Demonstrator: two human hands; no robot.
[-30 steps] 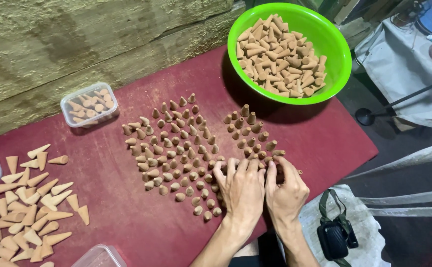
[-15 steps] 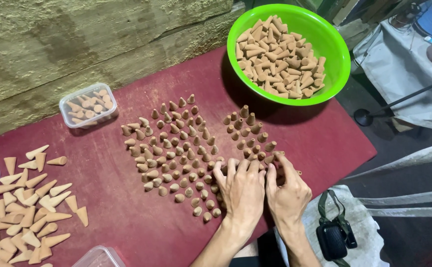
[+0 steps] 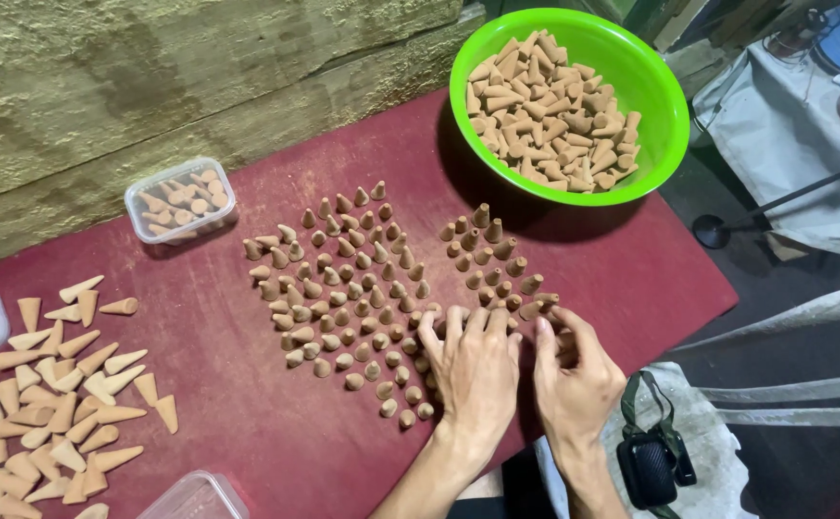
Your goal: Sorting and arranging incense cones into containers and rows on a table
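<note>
Rough stone wall [image 3: 150, 86] behind a red-clothed table [image 3: 631, 269]; dark floor [image 3: 804, 461] at right.

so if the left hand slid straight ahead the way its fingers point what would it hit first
Probably the upright cones of the smaller cluster right beyond the left hand's fingertips; farther along that line sits the green bowl. Depth is hard to judge.

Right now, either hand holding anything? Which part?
Cannot tell. Left hand lies flat, palm down, over upright cones on the red cloth. Right hand has curled fingers among cones, with any grip hidden.
</note>
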